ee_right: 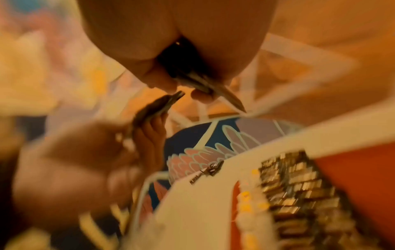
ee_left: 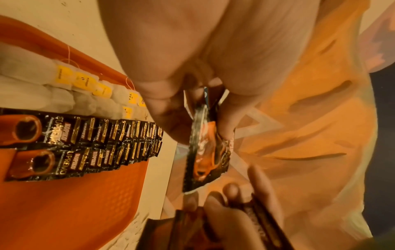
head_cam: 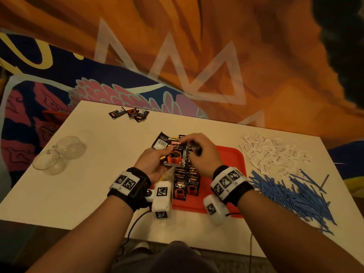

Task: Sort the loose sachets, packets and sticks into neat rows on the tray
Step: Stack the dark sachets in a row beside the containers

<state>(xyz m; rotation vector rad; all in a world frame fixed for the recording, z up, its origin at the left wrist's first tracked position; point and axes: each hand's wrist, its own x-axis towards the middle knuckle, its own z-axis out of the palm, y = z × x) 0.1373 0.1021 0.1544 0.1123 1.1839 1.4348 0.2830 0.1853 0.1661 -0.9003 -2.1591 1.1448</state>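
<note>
Dealing black foil coffee sachets (head_cam: 174, 154) from gripping left hand (head_cam: 152, 164) — right hand (head_cam: 201, 152) pinching one; next, onto red plastic tray (head_cam: 234, 160) rows.

Warm, dim amber light lay over everything I saw, tinting the white table (head_cam: 82, 186) cream and the wall orange. The head view was fairly sharp at the centre but bowed strongly toward its edges, with the upper right corner falling to black. My left wrist view was soft close up, my palm (ee_left: 192, 50) a pale blur, though the coffee sachets (ee_left: 102, 140) in their rows read clearly. My right wrist view was smeared throughout, everything streaked and out of focus.
</note>
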